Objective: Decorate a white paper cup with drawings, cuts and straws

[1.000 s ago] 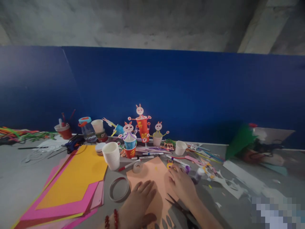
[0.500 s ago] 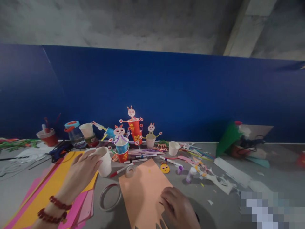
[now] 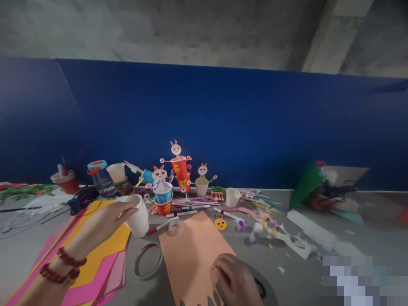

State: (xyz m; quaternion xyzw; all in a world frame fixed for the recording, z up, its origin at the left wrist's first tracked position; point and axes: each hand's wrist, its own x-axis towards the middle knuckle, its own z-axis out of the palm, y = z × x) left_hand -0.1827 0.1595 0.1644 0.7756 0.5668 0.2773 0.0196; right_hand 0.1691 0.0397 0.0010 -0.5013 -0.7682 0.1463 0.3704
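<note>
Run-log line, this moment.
left hand: at rim of white cup | right hand: curled over peach sheet | yellow bunny face: beside sheet

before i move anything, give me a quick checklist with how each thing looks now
1. Near cup standing mouth up: ok.
2. Left hand grip secure: cannot tell; the fingertips overlap the near cup's rim, but the hold is unclear.
3. Right hand empty: cannot tell; its fingers are curled in.
4. Sheet uncovered: not ok; the clear tape overlaps a far corner and the right hand covers part.
5. Yellow face off the sheet: ok, to its right.
</note>
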